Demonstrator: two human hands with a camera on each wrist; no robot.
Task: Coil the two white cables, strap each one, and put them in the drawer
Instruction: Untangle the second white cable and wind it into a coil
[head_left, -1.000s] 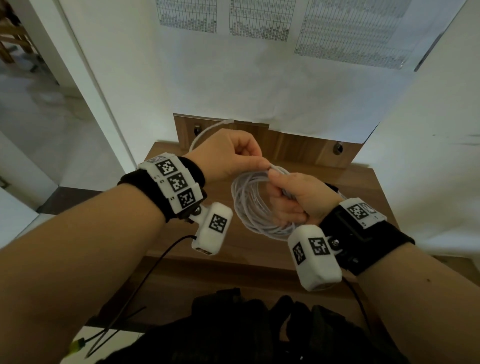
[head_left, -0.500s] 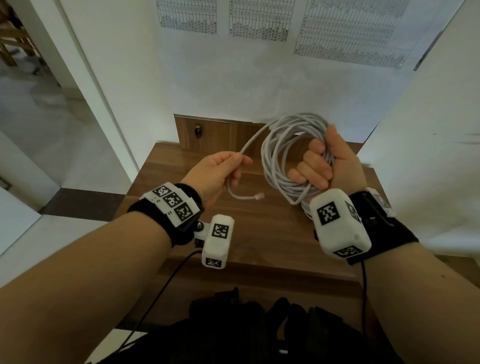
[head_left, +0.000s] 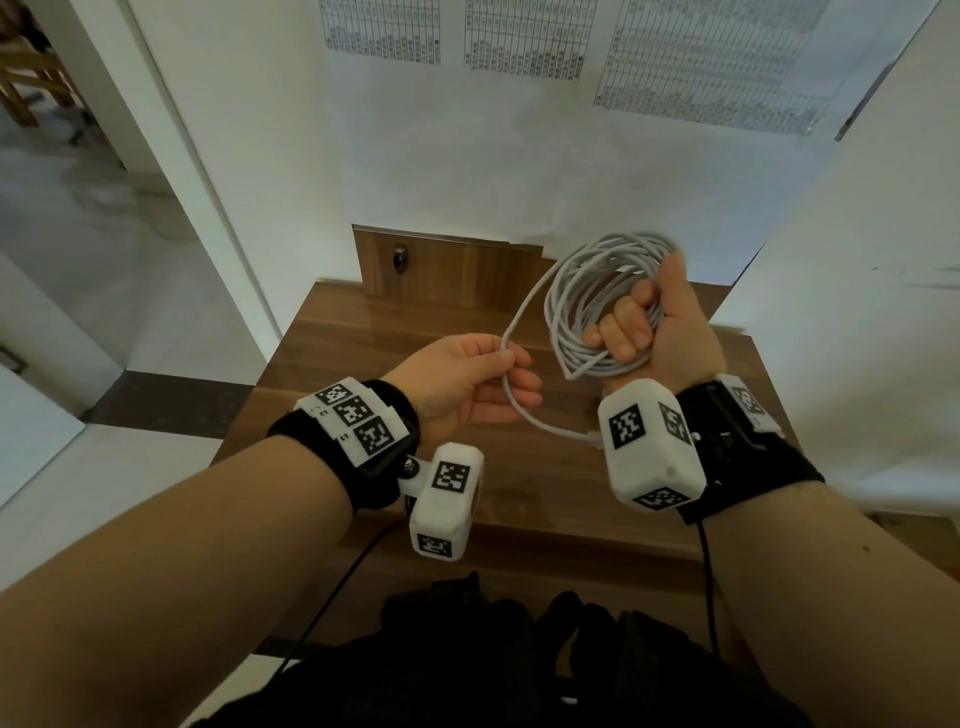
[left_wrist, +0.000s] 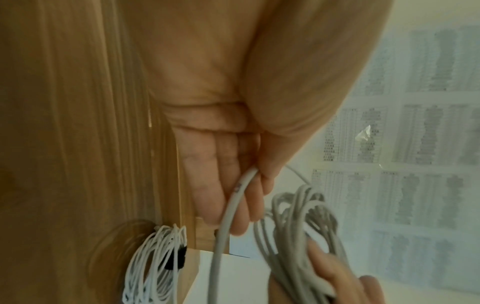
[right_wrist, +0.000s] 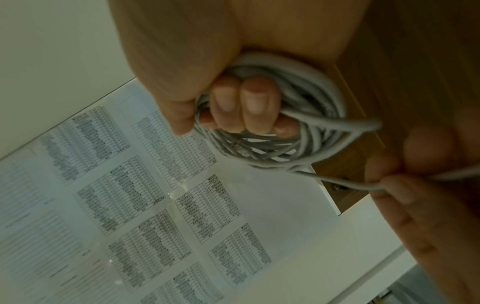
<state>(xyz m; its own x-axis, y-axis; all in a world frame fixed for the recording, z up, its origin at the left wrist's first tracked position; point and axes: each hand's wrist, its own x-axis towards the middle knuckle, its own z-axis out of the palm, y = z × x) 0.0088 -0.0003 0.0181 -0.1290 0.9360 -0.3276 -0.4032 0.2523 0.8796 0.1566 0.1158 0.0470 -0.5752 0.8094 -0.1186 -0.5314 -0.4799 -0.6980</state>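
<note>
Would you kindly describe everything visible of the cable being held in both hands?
The white cable is a thin, round, plastic-looking cord wound into a loose multi-loop coil, held upright above the wooden table. The right hand fists the bundle; the left hand pinches its free tail, which ends in a small clear plug. No strap shows on it.

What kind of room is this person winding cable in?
Probably a home or small office corner, though that is a guess: a small brown wooden table stands against a white wall taped with printed sheets of data tables, beside a doorway to a tiled floor.
</note>
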